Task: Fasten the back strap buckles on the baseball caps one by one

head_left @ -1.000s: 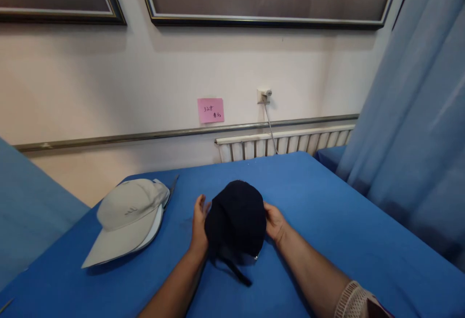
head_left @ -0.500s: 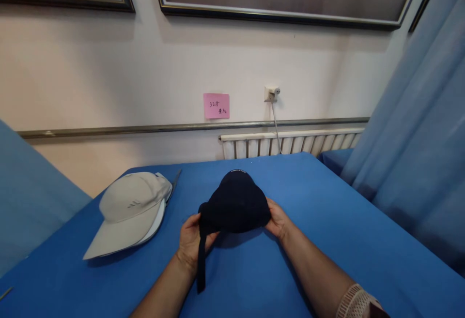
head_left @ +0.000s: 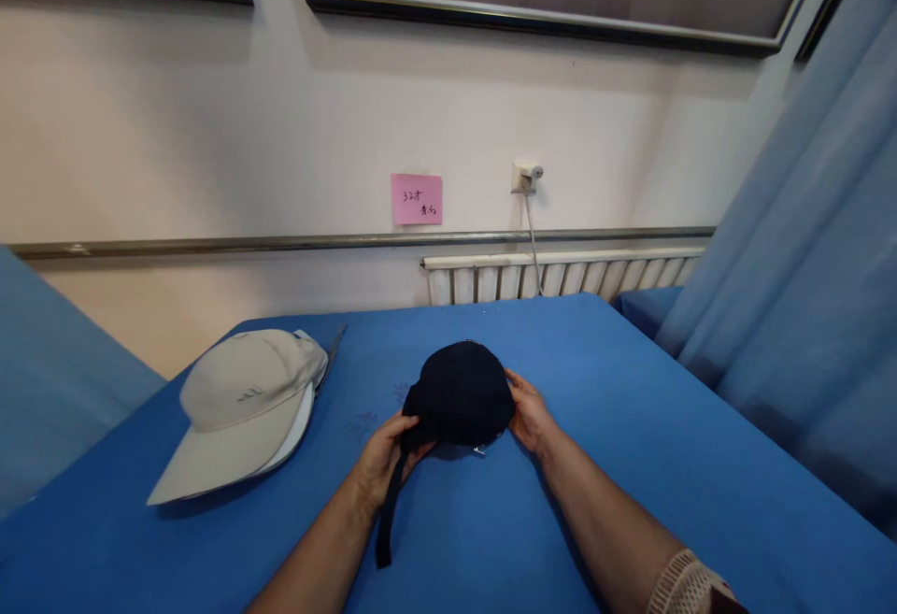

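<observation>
A black cap is held between my two hands over the middle of the blue-covered table. My left hand grips its left edge, thumb on top and fingers beneath, and a black strap dangles beside it. My right hand holds the cap's right side, some fingers hidden behind it. Under the cap's lower rim a small shiny piece shows, too small to make out. To the left lies a light beige cap with a dark logo, stacked on at least one other cap with a white brim.
The blue tablecloth reaches back to the wall. Behind it are a white radiator, a metal pipe and a socket with a plugged-in cord. Blue curtains hang at the right, with more blue cloth at the left.
The black cap has turned and tipped in my hands, looking rounder, and its left edge has shifted right. My left hand has moved right with it. The shiny piece has come into view.
</observation>
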Motion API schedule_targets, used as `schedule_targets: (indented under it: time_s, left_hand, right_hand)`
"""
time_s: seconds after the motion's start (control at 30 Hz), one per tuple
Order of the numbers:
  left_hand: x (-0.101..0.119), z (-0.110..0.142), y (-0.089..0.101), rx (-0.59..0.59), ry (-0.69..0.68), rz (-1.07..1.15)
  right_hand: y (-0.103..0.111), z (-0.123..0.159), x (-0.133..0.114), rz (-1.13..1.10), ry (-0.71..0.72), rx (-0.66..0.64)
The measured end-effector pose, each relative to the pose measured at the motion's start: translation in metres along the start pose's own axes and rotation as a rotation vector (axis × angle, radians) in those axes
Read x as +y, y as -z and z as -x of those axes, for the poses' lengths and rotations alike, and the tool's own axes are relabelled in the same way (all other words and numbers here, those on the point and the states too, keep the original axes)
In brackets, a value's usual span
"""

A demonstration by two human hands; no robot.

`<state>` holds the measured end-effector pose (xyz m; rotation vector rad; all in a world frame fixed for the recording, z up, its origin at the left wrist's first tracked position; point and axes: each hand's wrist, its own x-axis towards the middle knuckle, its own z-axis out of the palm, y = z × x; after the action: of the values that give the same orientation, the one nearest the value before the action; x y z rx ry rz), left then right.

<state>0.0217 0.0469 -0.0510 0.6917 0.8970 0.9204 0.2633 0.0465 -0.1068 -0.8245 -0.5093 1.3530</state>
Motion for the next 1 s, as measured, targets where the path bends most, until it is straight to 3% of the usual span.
schedule_targets:
  time_s: [0.13, 0.3, 0.43, 0.57, 0.63, 0.7, 0.87, 1.0]
  left_hand:
    - [-0.004, -0.004, 0.000, 0.109, -0.125, -0.100]
    - [-0.010, -0.014, 0.006, 0.234, -0.337, -0.388]
    - [-0.010, -0.019, 0.012, 0.236, -0.501, -0.605]
    - [-0.003, -0.010, 0.007, 0.295, -0.643, -0.699]
    - [0.000, -0.001, -0.001, 0.305, -0.776, -0.788]
    - [0.001, 0.011, -0.008, 0.257, -0.948, -0.922]
    - [-0.006, 0.033, -0.026, -0.080, -1.132, -1.276]
    - [-0.012, 0.034, -0.037, -0.102, -1.215, -1.527]
  right_hand:
    - [0.005, -0.011, 0.010, 0.164, 0.121, 0.143]
    - [0.011, -0.018, 0.012, 0.328, 0.265, 0.252]
    - [0.011, -0.012, 0.003, 0.442, 0.414, 0.334]
    - [0.011, 0.007, -0.011, 0.531, 0.540, 0.379]
    - [0.012, 0.024, -0.015, 0.580, 0.570, 0.344]
    - [0.015, 0.045, -0.017, 0.654, 0.589, 0.228]
    - [0.019, 0.083, -0.016, 1.102, 0.662, -0.264]
    - [0.019, 0.079, -0.015, 1.323, 0.677, -0.295]
